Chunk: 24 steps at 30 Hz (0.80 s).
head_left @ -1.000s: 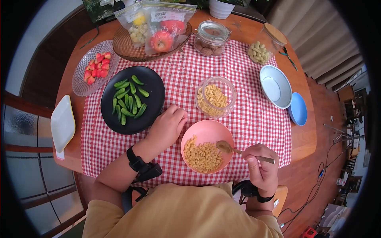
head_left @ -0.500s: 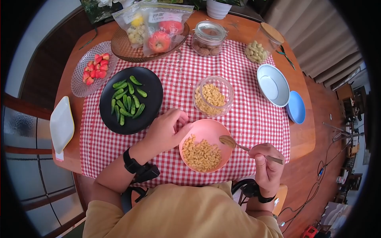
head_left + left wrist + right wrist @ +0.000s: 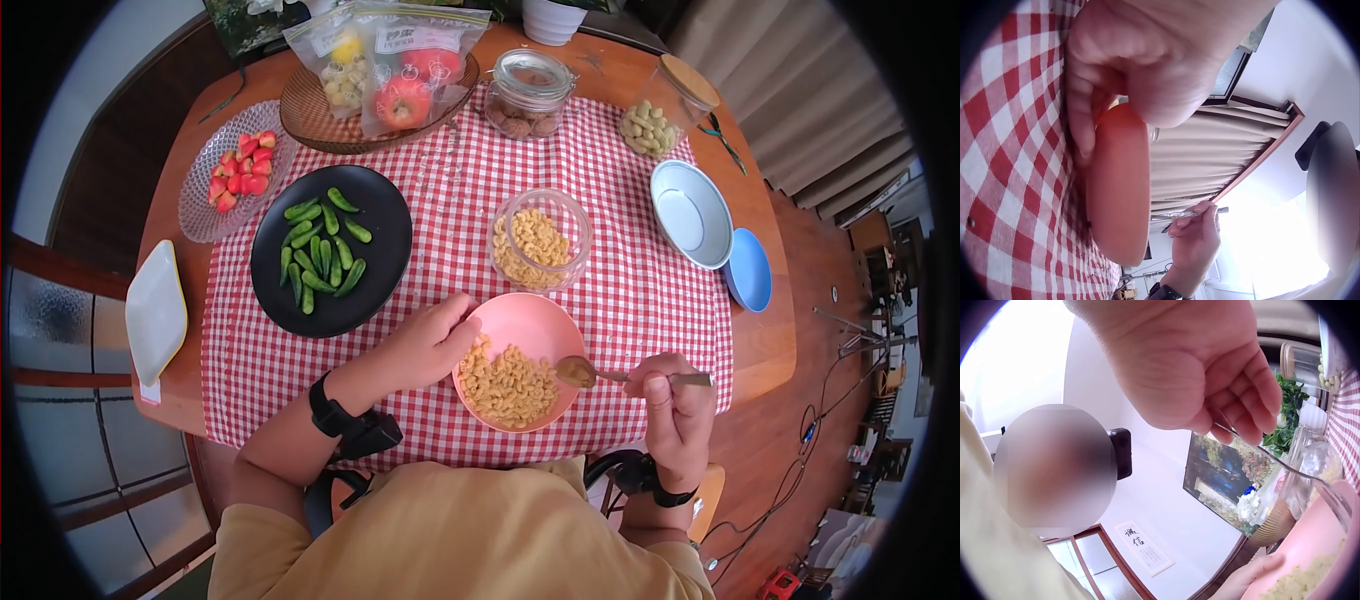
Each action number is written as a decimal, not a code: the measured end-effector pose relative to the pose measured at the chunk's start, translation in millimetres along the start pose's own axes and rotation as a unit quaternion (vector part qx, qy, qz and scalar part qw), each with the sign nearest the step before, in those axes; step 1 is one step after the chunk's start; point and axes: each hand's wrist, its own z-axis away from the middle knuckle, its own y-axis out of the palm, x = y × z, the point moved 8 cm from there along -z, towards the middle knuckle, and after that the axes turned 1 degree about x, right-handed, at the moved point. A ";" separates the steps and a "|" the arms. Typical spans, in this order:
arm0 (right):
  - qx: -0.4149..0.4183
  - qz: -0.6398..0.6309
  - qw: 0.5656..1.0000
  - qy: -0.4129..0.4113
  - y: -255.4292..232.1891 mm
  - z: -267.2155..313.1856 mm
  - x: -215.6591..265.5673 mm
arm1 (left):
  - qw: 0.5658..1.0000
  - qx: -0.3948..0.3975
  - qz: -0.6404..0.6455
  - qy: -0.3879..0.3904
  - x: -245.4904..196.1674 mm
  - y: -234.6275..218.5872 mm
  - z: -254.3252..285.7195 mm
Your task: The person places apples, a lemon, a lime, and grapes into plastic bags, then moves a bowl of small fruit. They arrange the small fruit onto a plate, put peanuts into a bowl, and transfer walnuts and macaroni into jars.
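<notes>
A pink bowl (image 3: 520, 330) with macaroni (image 3: 508, 388) along its near side stands on the checked cloth. My left hand (image 3: 428, 343) grips the bowl's left rim; in the left wrist view the thumb lies over the rim and the fingers (image 3: 1082, 128) curl round the outer wall. My right hand (image 3: 675, 405) pinches the handle of a metal spoon (image 3: 576, 372), whose head is at the bowl's right rim. Behind the bowl, a clear round container (image 3: 543, 240) holds more macaroni.
Left of the bowl is a black plate (image 3: 385, 225) of small cucumbers. Farther out are a glass bowl (image 3: 200, 215) of cut red fruit, a white tray (image 3: 157, 310), a basket (image 3: 320, 125) with bagged fruit, two lidded jars, a pale bowl (image 3: 692, 215) and a blue bowl (image 3: 748, 270).
My left hand has moved from the cloth beside the bowl onto its rim and now grips it. The spoon head has dipped slightly, with its handle nearly level.
</notes>
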 end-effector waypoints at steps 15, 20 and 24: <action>-0.073 -0.284 0.944 0.150 15.4 9.9 -48.4 | 0.984 0.059 0.158 -0.062 12.1 16.8 1.4; -0.153 -0.166 0.971 0.083 -14.2 10.9 -37.6 | 0.985 0.067 0.150 -0.054 8.3 15.7 0.8; -0.135 -0.123 0.981 0.068 -10.5 12.2 -50.6 | 0.981 0.067 0.175 -0.056 16.5 18.3 0.1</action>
